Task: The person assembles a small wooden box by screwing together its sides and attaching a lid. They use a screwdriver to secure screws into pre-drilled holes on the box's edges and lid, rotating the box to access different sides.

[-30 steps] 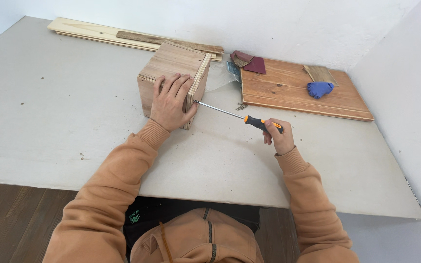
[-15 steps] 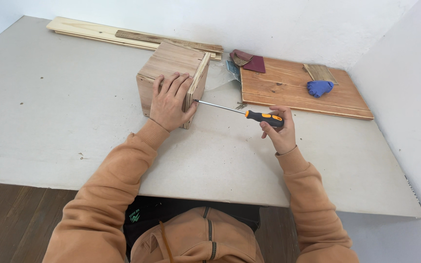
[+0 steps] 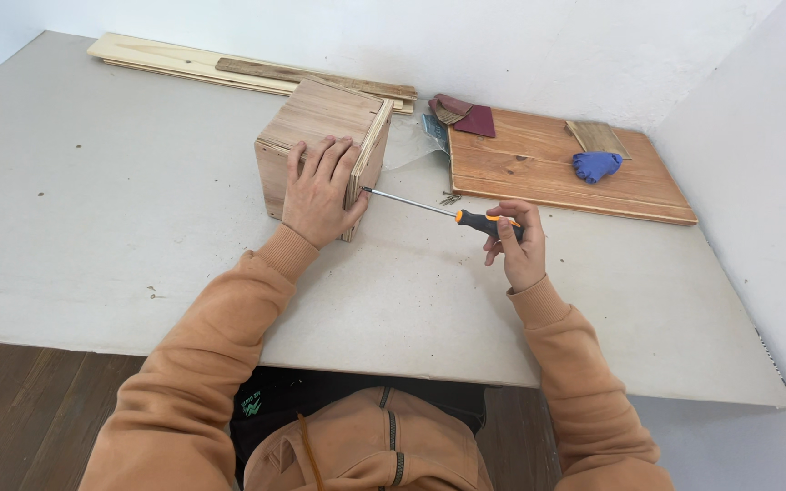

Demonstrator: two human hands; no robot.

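The left hand (image 3: 320,191) lay flat against the wooden box (image 3: 320,136), fingers spread over its near top edge, holding it on the table (image 3: 93,227). The screwdriver (image 3: 448,214) ran rightward from the box's side panel, tip touching, its handle pinched in the right hand (image 3: 516,245). Beyond that grip lay a wooden board (image 3: 548,168).

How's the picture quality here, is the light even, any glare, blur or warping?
Head view: soft, even daylight with no glare; only faint shadows under the left hand on the wooden box and below the screwdriver held by the right hand. Everything looks sharp, with no motion blur. The wide lens makes the table edges splay outward.
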